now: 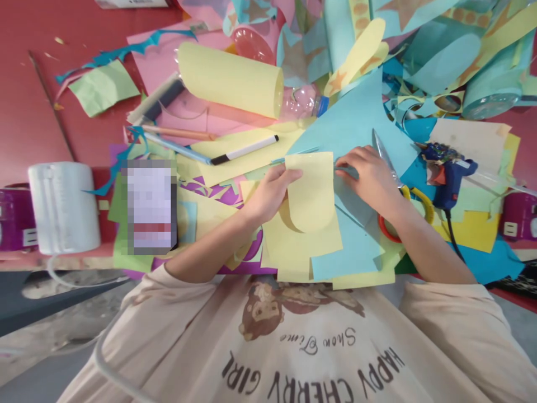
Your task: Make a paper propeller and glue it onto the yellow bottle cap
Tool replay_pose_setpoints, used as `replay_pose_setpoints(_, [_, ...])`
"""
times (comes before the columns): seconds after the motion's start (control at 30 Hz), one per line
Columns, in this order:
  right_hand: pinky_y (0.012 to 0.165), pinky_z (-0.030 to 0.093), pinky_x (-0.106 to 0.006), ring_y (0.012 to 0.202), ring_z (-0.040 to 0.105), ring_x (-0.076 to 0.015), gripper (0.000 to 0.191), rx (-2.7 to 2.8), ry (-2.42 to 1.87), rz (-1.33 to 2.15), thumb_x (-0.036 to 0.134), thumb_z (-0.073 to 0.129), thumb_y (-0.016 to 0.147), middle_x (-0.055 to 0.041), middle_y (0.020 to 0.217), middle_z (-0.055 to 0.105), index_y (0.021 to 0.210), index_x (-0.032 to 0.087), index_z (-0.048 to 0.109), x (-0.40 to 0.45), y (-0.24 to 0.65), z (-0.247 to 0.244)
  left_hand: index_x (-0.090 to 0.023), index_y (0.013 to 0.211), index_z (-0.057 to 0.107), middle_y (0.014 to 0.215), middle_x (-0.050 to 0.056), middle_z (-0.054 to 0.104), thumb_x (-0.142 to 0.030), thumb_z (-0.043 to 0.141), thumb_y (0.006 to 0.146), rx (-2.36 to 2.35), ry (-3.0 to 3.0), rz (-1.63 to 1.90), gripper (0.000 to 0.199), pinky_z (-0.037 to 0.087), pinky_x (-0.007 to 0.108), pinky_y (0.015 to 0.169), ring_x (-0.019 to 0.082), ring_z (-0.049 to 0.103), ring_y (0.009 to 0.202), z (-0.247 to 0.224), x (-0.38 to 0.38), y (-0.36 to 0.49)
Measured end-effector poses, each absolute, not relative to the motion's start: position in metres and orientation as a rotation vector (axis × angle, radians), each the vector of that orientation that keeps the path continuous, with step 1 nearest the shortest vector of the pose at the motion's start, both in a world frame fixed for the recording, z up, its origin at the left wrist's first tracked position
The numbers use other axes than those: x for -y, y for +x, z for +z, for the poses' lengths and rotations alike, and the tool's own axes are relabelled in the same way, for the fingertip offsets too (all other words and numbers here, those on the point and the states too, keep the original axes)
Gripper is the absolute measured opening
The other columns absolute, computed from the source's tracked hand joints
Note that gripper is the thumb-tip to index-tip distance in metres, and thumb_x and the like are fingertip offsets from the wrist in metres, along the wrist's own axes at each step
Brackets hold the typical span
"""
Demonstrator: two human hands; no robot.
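Note:
My left hand (272, 187) pinches the left edge of a pale yellow paper piece (312, 193) with a straight top and a rounded lower end. The piece is raised over other yellow sheets and casts a shadow on them. At its right edge, my right hand (369, 176) has its fingers pinched together on a thin blue-grey strip (340, 167), whose kind I cannot make out. Under my right forearm lie scissors (406, 193) with red and yellow handles, their blades pointing away from me. A light blue sheet (356, 126) lies beneath my right hand.
A blue glue gun (451, 182) with a cord lies at right. Beyond my hands are a marker (245, 150), a yellow paper-wrapped bottle (230, 78) and piled paper cut-outs (440, 61). A phone (151, 207) and a white appliance (62, 207) stand at left.

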State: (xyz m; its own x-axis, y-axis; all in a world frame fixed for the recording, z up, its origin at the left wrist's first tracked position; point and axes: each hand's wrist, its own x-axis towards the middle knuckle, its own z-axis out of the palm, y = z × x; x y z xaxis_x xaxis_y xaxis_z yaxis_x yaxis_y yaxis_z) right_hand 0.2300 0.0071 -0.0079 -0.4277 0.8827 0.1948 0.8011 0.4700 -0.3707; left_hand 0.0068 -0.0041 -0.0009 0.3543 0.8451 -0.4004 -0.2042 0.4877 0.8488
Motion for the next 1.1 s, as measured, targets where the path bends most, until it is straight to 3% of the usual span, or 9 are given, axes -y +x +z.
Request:
replay_pose_setpoints(0.17, [0.082, 0.048, -0.042, 0.085, 0.059, -0.024, 0.013, 2.246, -1.468, 0.244, 0.022, 0.053, 0.092, -0.0057, 0.083, 0.065, 0.083, 0.022, 0.062, -0.01, 0.24, -0.008, -0.016, 0.083, 0.068, 0.09, 0.005, 0.074, -0.032, 0.056, 0.075, -1.0, 0.763, 0.794, 0.022, 0.058, 0.044, 0.088, 0.031, 0.066, 0.11, 0.001, 0.005, 0.008])
replay_pose_setpoints(0.4, [0.084, 0.045, -0.046, 0.087, 0.06, -0.0255, 0.015, 1.944, -1.547, 0.126, 0.033, 0.05, 0.095, -0.0062, 0.085, 0.064, 0.091, 0.028, 0.064, -0.002, 0.242, 0.015, -0.016, 0.091, 0.067, 0.09, 0.005, 0.074, -0.036, 0.059, 0.076, -0.969, 0.723, 0.774, 0.026, 0.058, 0.043, 0.089, 0.03, 0.068, 0.105, -0.004, 0.006, 0.01])
replay_pose_setpoints(0.7, [0.083, 0.046, -0.046, 0.084, 0.06, -0.0244, 0.018, 2.084, -1.491, 0.021, 0.036, 0.051, 0.094, -0.0064, 0.083, 0.062, 0.092, 0.03, 0.068, 0.013, 0.229, 0.015, -0.018, 0.1, 0.068, 0.098, 0.005, 0.075, -0.035, 0.063, 0.078, -0.927, 0.741, 0.716, 0.028, 0.056, 0.041, 0.092, 0.027, 0.069, 0.102, -0.01, 0.008, 0.01])
replay_pose_setpoints(1.0, [0.082, 0.045, -0.042, 0.084, 0.059, -0.0205, 0.013, 2.191, -1.291, 0.021, 0.025, 0.056, 0.092, -0.0043, 0.087, 0.062, 0.09, 0.03, 0.068, 0.022, 0.219, 0.012, -0.018, 0.098, 0.071, 0.096, 0.003, 0.075, -0.038, 0.07, 0.076, -0.938, 0.869, 0.685, 0.029, 0.051, 0.039, 0.098, 0.025, 0.07, 0.099, -0.01, 0.013, 0.013])
replay_pose_setpoints(1.1, [0.082, 0.045, -0.042, 0.082, 0.057, -0.0199, 0.012, 2.159, -1.262, 0.054, 0.023, 0.057, 0.091, -0.0037, 0.086, 0.061, 0.09, 0.029, 0.068, 0.022, 0.218, 0.01, -0.018, 0.098, 0.07, 0.09, 0.003, 0.075, -0.041, 0.07, 0.077, -0.954, 0.918, 0.656, 0.031, 0.053, 0.039, 0.093, 0.025, 0.069, 0.097, -0.012, 0.013, 0.012])
